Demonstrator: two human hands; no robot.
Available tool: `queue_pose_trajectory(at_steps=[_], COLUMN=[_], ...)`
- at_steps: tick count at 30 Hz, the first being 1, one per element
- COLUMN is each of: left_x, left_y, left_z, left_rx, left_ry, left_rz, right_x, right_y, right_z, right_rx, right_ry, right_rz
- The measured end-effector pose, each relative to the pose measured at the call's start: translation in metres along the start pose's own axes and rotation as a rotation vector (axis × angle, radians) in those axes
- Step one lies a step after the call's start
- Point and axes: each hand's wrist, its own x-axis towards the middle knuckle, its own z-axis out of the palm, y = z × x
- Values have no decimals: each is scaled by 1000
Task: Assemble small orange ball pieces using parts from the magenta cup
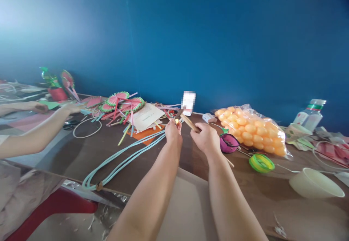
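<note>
My left hand (173,132) is closed near the middle of the table. Light blue tubing (120,159), bent into a long loop, runs from it toward the table's front left edge. A small bright yellow spot shows at its fingertips; I cannot make out what it is. My right hand (206,138) is wrapped round a wooden handle (190,123) that points up and left toward my left hand. A dark piece lies just beyond the handle's end, and I cannot tell whether it belongs to it.
Folded paper fans (132,104) and paper strips lie left of my hands. To the right are a bag of orange balls (248,128), a purple pouch (229,143), a green-yellow coil (261,163), a cup (313,184) and a bottle (311,115). A co-worker's arm (40,132) reaches in from the left.
</note>
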Motion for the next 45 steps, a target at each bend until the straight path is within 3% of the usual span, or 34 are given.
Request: queue_pose_trajectory(at_steps=[8,15,28,45], left_x=[0,1,3,2], left_y=[0,0,0,0], left_z=[1,1,0,-1], left_rx=[20,-35,-54,-24], left_ry=[16,-13,-18,-2], left_rz=[-10,-40,-83,-49], right_x=[-1,2,-2,-1], right_y=[-1,1,-2,-1], right_z=[-1,-1,-1,-1], right_rx=[3,44,13,1], right_ry=[-11,106,10,-6], right_rz=[9,43,-30,6])
